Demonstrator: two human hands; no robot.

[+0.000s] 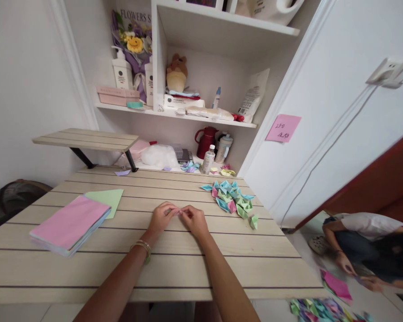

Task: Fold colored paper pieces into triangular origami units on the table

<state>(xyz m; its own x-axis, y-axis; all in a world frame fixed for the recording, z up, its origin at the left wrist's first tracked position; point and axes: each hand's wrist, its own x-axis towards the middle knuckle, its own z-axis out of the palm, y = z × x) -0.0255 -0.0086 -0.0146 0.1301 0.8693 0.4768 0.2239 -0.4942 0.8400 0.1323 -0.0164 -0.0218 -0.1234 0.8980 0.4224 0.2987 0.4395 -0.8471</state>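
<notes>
Over the middle of the wooden table point(174, 273), my left hand point(161, 218) and my right hand point(195, 220) meet fingertip to fingertip. Both pinch a small folded piece of pinkish paper point(177, 211), mostly hidden behind the fingers. To the right of my right hand lies a cluster of folded paper boats point(231, 193) in blue, green and pink. Left of my left hand is a stack of coloured paper point(70, 221) with a pink sheet on top. A light green sheet point(112, 200) sticks out from behind it.
A small raised shelf point(87, 138) stands at the table's back left. At the back are a clear bottle point(208, 159), a dark red jug point(206, 142) and more folded paper point(190, 167). On the floor at right, a person point(372, 250) crouches near a pile of folded paper point(319, 309).
</notes>
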